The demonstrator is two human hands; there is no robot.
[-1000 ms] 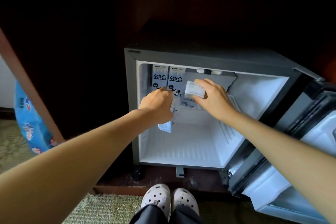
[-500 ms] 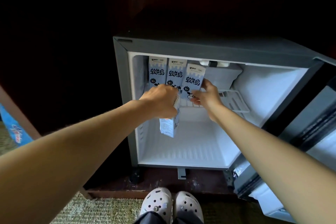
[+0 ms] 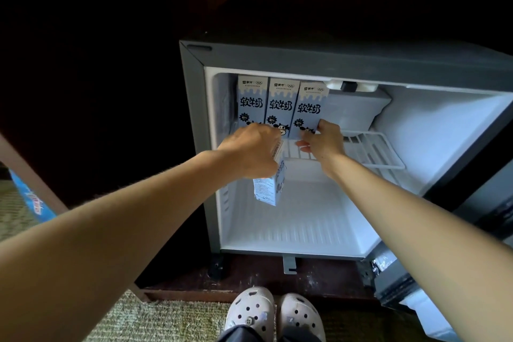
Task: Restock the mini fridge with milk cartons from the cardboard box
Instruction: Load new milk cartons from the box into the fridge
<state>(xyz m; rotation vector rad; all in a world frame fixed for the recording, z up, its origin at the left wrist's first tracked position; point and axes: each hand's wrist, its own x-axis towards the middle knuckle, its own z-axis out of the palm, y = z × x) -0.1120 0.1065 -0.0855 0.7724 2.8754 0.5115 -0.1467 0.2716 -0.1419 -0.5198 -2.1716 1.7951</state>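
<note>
Left hand (image 3: 251,151) is closed around a spare milk carton (image 3: 269,184), dangling it below the wire shelf (image 3: 372,151) at the near left of the mini fridge (image 3: 333,57). Three cartons (image 3: 281,107) stand upright in a row at the shelf's left end. Right hand (image 3: 323,140) pinches the rightmost one's lower corner, apparently squaring it up. Next, the spare likely goes into the free shelf space to the right.

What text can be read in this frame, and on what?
"软牛奶": large dark characters on each of three upright pale blue milk cartons on the white wire shelf.
Small logo line atop each: too small.
Print on the carton in the left hand: blurred.
Blue package lettering: unreadable.
</note>
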